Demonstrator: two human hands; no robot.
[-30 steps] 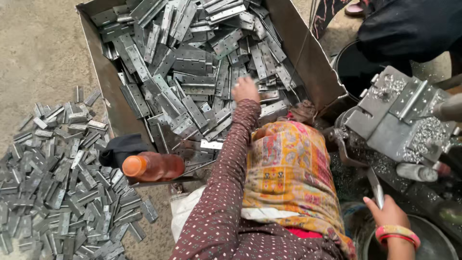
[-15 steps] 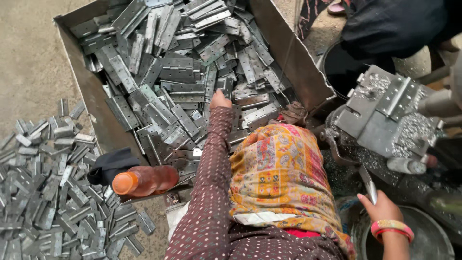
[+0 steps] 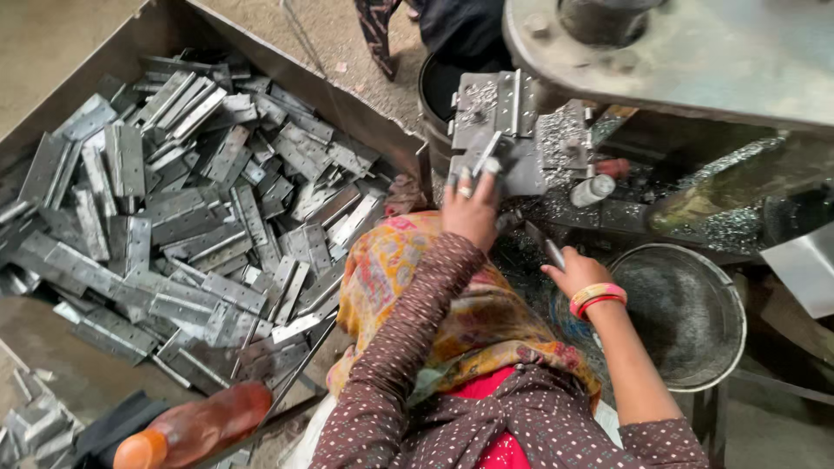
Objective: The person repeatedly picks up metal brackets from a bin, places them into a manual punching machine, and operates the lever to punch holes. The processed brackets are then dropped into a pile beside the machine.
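Hinge (image 3: pixel 483 157), flat grey steel, is pinched between the fingertips of my left hand (image 3: pixel 470 208) against the blocky metal fixture (image 3: pixel 512 130), whose top is crusted with glittering shavings. My right hand (image 3: pixel 575 271) is curled closed around a thin dark tool (image 3: pixel 546 246). Beside me, the rusty sheet-metal bin (image 3: pixel 365 117) holds heaped dull hinges; a round steel bowl (image 3: pixel 695 373) sits at my right.

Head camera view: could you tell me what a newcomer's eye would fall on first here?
First, the metal bin at left, heaped with grey hinges. Next, the left hand holding a hinge against the machine fixture at top centre, the right hand gripping a thin tool beside the round pan.
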